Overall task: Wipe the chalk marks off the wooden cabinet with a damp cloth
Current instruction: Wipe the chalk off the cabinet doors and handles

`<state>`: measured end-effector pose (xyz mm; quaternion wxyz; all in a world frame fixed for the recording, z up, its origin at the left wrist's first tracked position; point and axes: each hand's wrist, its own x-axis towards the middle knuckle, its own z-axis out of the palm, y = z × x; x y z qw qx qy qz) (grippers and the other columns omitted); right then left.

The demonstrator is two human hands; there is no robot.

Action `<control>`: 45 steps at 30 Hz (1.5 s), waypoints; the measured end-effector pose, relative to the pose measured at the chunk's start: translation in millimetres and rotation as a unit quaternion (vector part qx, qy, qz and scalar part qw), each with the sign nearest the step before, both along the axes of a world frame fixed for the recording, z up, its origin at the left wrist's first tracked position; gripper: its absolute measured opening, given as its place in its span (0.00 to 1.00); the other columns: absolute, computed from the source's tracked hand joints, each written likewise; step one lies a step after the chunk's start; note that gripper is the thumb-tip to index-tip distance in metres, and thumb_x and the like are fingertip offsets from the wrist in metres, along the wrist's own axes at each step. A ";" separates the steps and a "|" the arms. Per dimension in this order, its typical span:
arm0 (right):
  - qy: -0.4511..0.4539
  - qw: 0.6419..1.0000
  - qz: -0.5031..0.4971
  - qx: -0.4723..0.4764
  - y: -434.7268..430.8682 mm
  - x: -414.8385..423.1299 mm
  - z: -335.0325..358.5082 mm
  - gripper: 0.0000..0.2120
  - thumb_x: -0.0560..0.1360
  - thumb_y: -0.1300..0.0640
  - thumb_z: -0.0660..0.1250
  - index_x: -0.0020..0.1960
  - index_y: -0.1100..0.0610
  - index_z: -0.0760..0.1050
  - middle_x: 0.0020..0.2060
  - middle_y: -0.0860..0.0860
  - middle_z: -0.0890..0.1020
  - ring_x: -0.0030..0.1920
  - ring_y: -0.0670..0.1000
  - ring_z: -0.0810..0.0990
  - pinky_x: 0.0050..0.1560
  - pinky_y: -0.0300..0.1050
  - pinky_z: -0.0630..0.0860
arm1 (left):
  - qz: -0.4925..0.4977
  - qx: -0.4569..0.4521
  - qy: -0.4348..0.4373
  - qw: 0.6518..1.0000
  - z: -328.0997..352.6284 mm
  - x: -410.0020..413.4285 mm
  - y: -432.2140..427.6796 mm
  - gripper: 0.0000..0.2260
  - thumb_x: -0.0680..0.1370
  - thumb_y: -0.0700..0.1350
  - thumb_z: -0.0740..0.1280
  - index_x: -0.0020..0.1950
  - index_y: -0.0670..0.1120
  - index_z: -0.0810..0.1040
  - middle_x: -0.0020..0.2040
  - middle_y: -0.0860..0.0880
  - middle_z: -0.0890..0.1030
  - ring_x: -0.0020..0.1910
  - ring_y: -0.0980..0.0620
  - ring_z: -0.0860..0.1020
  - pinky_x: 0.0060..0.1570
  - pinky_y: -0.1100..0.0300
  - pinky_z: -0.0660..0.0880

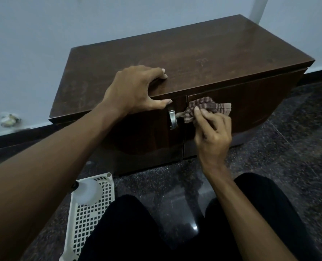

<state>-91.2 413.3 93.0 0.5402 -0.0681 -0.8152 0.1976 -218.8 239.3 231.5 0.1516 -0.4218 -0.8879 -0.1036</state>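
Note:
A low dark wooden cabinet stands against the wall, with two front doors and a metal handle on the left door. My left hand rests on the cabinet's front top edge, fingers on the top and thumb on the front lip. My right hand holds a striped brownish cloth against the upper left corner of the right door. A faint pale mark shows on the cabinet top. No chalk marks are plain on the doors.
A white perforated plastic basket lies on the dark speckled floor at my lower left, with a white bottle in it. My knees in black trousers are near the cabinet front. A crumpled object lies by the wall at left.

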 end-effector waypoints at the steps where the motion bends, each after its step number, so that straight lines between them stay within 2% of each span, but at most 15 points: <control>1: -0.004 1.000 0.000 0.019 2.6 0.1 -2.2 0.12 0.77 0.68 0.69 0.58 0.60 0.83 0.48 0.55 0.83 0.48 0.57 0.78 0.47 0.47 0.79 | 0.000 0.000 0.001 1.000 0.1 0.0 0.1 0.30 0.69 0.70 0.67 0.65 0.53 0.78 0.63 0.54 0.82 0.59 0.49 0.81 0.53 0.44 0.79; 4: -0.004 1.000 -0.008 -0.008 19.4 0.0 1.3 0.13 0.78 0.68 0.66 0.60 0.60 0.82 0.49 0.57 0.83 0.48 0.57 0.79 0.50 0.44 0.78 | 0.000 -0.002 0.002 1.000 0.6 0.7 0.7 0.31 0.70 0.71 0.67 0.65 0.53 0.78 0.64 0.55 0.81 0.59 0.50 0.80 0.53 0.44 0.79; 8: 0.042 0.971 -0.005 -0.233 40.1 -3.5 22.4 0.13 0.75 0.68 0.68 0.58 0.64 0.82 0.50 0.59 0.82 0.51 0.48 0.80 0.54 0.32 0.76 | -0.006 -0.003 -0.002 1.000 1.2 0.3 0.3 0.31 0.70 0.71 0.66 0.65 0.53 0.78 0.66 0.55 0.81 0.60 0.50 0.80 0.54 0.44 0.79; 10: 0.034 0.976 0.001 -0.215 32.8 -4.0 24.0 0.12 0.76 0.67 0.68 0.59 0.64 0.81 0.49 0.59 0.82 0.51 0.50 0.81 0.54 0.34 0.77 | -0.007 -0.008 -0.005 1.000 1.5 -0.1 0.5 0.31 0.70 0.71 0.66 0.65 0.53 0.78 0.66 0.55 0.80 0.60 0.50 0.80 0.54 0.43 0.79; 12: 0.024 0.990 0.023 -0.135 17.2 -4.7 22.7 0.13 0.76 0.66 0.68 0.59 0.62 0.82 0.49 0.59 0.82 0.50 0.55 0.81 0.55 0.39 0.76 | -0.004 -0.002 -0.007 1.000 1.1 0.1 0.3 0.31 0.69 0.71 0.66 0.65 0.53 0.78 0.66 0.55 0.81 0.59 0.50 0.80 0.54 0.43 0.79; 16: 0.002 0.998 0.053 -0.027 -18.0 -10.9 15.8 0.12 0.75 0.67 0.70 0.57 0.60 0.83 0.46 0.56 0.83 0.48 0.55 0.80 0.51 0.41 0.75 | -0.005 0.004 -0.009 1.000 0.9 1.2 0.6 0.31 0.69 0.70 0.67 0.64 0.53 0.79 0.66 0.55 0.81 0.60 0.49 0.80 0.54 0.44 0.79; 19: -0.002 0.997 0.050 -0.064 -36.2 -11.1 1.0 0.12 0.75 0.67 0.71 0.58 0.60 0.83 0.47 0.55 0.83 0.48 0.54 0.81 0.51 0.43 0.77 | -0.008 0.002 -0.003 1.000 1.3 0.8 0.9 0.30 0.69 0.70 0.67 0.64 0.52 0.79 0.66 0.55 0.81 0.60 0.50 0.80 0.55 0.45 0.79; 23: 0.006 0.989 0.041 -0.143 -46.6 -10.2 -16.2 0.13 0.75 0.69 0.71 0.58 0.62 0.82 0.48 0.56 0.82 0.50 0.52 0.81 0.59 0.35 0.73 | -0.011 0.009 -0.004 1.000 0.5 0.6 0.2 0.29 0.70 0.69 0.68 0.64 0.53 0.79 0.66 0.55 0.81 0.61 0.51 0.80 0.55 0.45 0.79; 26: -0.037 0.979 0.042 -0.195 -51.4 -4.5 -41.3 0.13 0.74 0.70 0.70 0.57 0.63 0.81 0.50 0.55 0.80 0.52 0.50 0.78 0.55 0.45 0.79 | -0.016 0.010 -0.008 1.000 0.3 -0.1 0.0 0.29 0.70 0.69 0.69 0.65 0.53 0.79 0.67 0.55 0.80 0.62 0.52 0.80 0.55 0.44 0.79; 29: -0.080 0.959 0.032 -0.270 -53.4 0.2 -66.4 0.11 0.74 0.69 0.69 0.56 0.62 0.80 0.52 0.54 0.78 0.53 0.44 0.74 0.54 0.49 0.80 | -0.018 0.012 -0.010 1.000 0.1 -0.7 -0.2 0.30 0.70 0.69 0.68 0.65 0.53 0.79 0.67 0.55 0.80 0.62 0.52 0.80 0.55 0.43 0.80; 34: -0.041 0.900 -0.064 -0.428 -23.8 -4.1 -63.3 0.13 0.75 0.69 0.66 0.58 0.64 0.78 0.51 0.54 0.78 0.49 0.40 0.73 0.50 0.30 0.74 | -0.022 0.011 -0.006 1.000 -0.1 -0.6 0.5 0.29 0.70 0.69 0.68 0.64 0.52 0.79 0.67 0.55 0.80 0.61 0.51 0.80 0.55 0.44 0.80; 37: 0.004 0.876 -0.097 -0.472 2.1 -6.9 -48.6 0.12 0.76 0.66 0.66 0.58 0.60 0.79 0.53 0.52 0.79 0.50 0.43 0.78 0.51 0.36 0.77 | -0.025 0.008 -0.005 1.000 0.4 -0.9 0.2 0.30 0.71 0.70 0.68 0.65 0.52 0.79 0.67 0.55 0.80 0.61 0.52 0.80 0.54 0.44 0.80; 41: 0.013 0.865 -0.037 -0.500 -6.3 -7.7 -34.9 0.13 0.76 0.65 0.67 0.59 0.56 0.78 0.55 0.53 0.80 0.50 0.41 0.80 0.50 0.32 0.77 | -0.027 0.015 -0.003 1.000 -1.1 -3.3 -0.3 0.28 0.71 0.68 0.70 0.64 0.52 0.79 0.67 0.56 0.80 0.60 0.52 0.80 0.53 0.45 0.80; 43: 0.002 0.833 0.012 -0.553 -21.3 -7.7 -33.9 0.13 0.77 0.63 0.68 0.58 0.51 0.75 0.55 0.52 0.81 0.52 0.46 0.82 0.51 0.39 0.80 | -0.028 0.016 -0.002 0.999 -1.8 -4.4 -0.4 0.28 0.70 0.68 0.70 0.63 0.52 0.79 0.67 0.56 0.80 0.59 0.52 0.81 0.53 0.45 0.80; 45: 0.004 0.788 0.045 -0.614 -30.7 -7.5 -30.8 0.12 0.78 0.62 0.68 0.57 0.49 0.73 0.55 0.50 0.81 0.54 0.47 0.81 0.53 0.40 0.80 | -0.032 0.013 0.001 0.999 -2.2 -5.0 -0.3 0.28 0.71 0.67 0.71 0.63 0.52 0.79 0.67 0.55 0.80 0.59 0.52 0.81 0.53 0.45 0.80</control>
